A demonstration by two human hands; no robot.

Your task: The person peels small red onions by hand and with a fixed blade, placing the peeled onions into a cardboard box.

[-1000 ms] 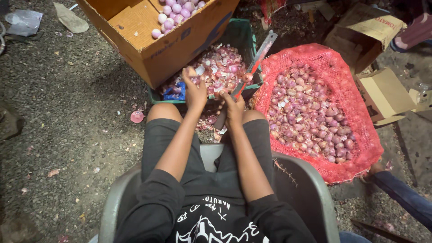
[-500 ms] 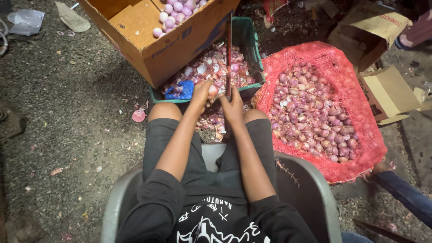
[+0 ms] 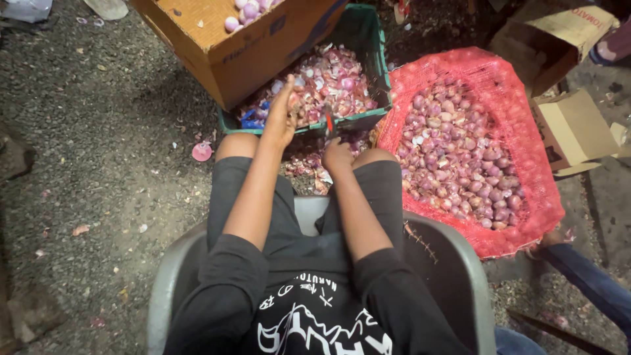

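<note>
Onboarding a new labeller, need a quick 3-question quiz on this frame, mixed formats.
1. True or false: the red mesh sack of unpeeled shallots lies on the person's right side.
2. Multiple choice: the left hand is raised over which container? A) the cardboard box B) the green crate of peelings C) the red mesh sack
3. Short answer: where does the right hand sit, and what is in its grip?

Key
1. True.
2. B.
3. Low between the knees, by the crate's near edge; it grips a knife, of which only a small part shows.
</note>
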